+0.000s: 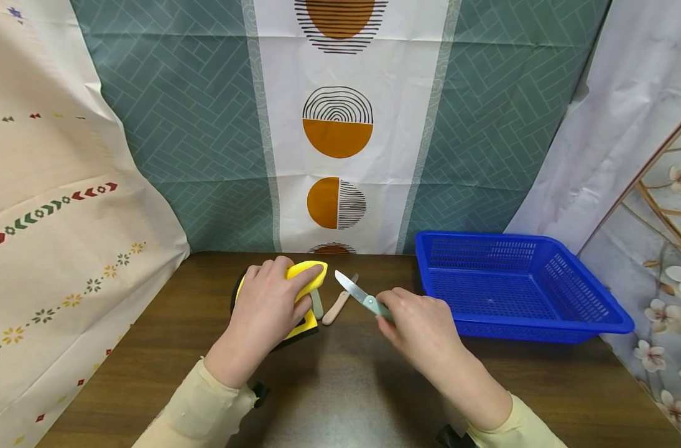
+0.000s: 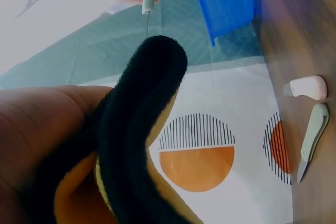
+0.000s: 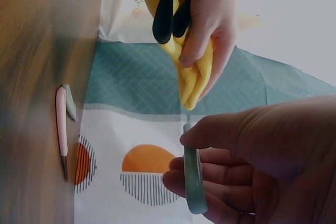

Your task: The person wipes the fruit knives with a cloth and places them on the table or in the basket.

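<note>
My left hand (image 1: 264,311) grips a folded yellow cloth with black edging (image 1: 308,277), and part of it hangs below the palm. My right hand (image 1: 421,320) holds a small folding knife (image 1: 369,301) by its pale green handle. The unfolded blade points up and left, close to the cloth; whether they touch, I cannot tell. Between the hands, a knife with a pinkish handle (image 1: 336,309) lies on the table. Beside it is another knife with a pale green handle (image 1: 317,305), partly hidden by the cloth in the head view; the left wrist view shows its blade out.
A blue plastic basket (image 1: 542,331) with perforated walls stands at the right on the brown wooden table (image 1: 351,398). Patterned cloth hangs behind the table (image 1: 206,124) and along both sides.
</note>
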Tool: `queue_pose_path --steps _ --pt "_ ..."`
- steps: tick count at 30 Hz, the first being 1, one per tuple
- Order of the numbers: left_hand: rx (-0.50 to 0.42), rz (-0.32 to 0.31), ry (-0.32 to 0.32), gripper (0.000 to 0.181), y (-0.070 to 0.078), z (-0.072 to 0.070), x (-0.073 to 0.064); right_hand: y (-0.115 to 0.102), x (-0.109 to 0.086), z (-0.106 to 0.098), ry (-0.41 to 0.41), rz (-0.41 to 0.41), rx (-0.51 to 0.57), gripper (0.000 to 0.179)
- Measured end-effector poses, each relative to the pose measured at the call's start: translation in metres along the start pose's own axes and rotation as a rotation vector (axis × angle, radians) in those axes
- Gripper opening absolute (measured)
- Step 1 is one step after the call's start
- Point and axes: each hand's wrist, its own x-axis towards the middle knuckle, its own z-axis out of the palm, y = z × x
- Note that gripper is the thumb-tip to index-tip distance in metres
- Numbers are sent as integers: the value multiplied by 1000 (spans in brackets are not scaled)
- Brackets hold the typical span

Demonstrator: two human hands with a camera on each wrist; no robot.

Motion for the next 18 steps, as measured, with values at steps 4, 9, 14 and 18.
queue_pose_path --steps 4,9,14,18 --pt "-3 0 6 50 0 -1 0 1 0 0 11 14 20 19" --pt "-6 3 -1 50 1 -2 1 1 0 0 22 25 30 17" --pt "-9 2 -3 50 2 -3 1 1 0 1 21 33 31 16" --pt "-16 1 -3 50 2 -5 1 1 1 1 13 36 31 14"
